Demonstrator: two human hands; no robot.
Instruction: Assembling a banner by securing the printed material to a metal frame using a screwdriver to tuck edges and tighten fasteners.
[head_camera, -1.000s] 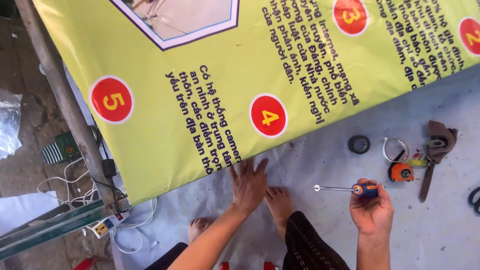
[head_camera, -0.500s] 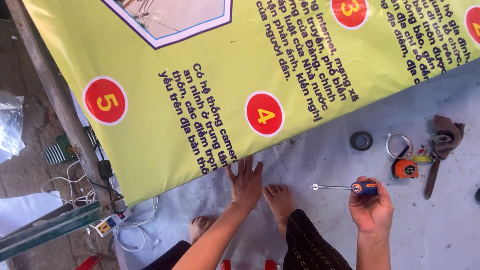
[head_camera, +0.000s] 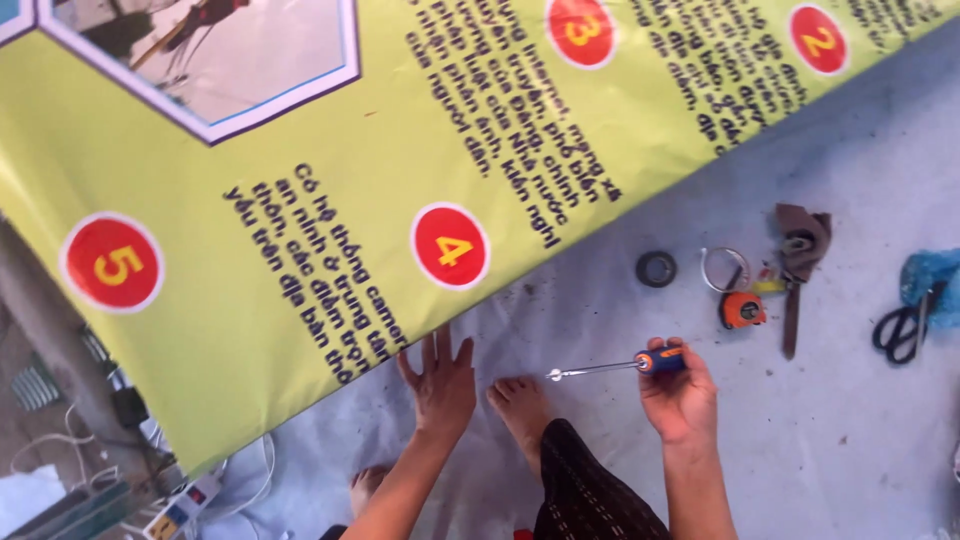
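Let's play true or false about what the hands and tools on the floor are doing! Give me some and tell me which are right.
1. The right hand holds a screwdriver. True.
2. The left hand holds scissors. False: it lies flat and empty at the edge of the yellow-green banner; the scissors lie far to the right.
3. An orange tape measure lies on the grey sheet. True.
4. The person wears shoes. False: the foot is bare.

A sign-making workshop floor: big printed yellow-green banner (head_camera: 420, 180) on grey tarp (head_camera: 840, 420), scattered tape measure (head_camera: 742, 310), scissors (head_camera: 903, 328).
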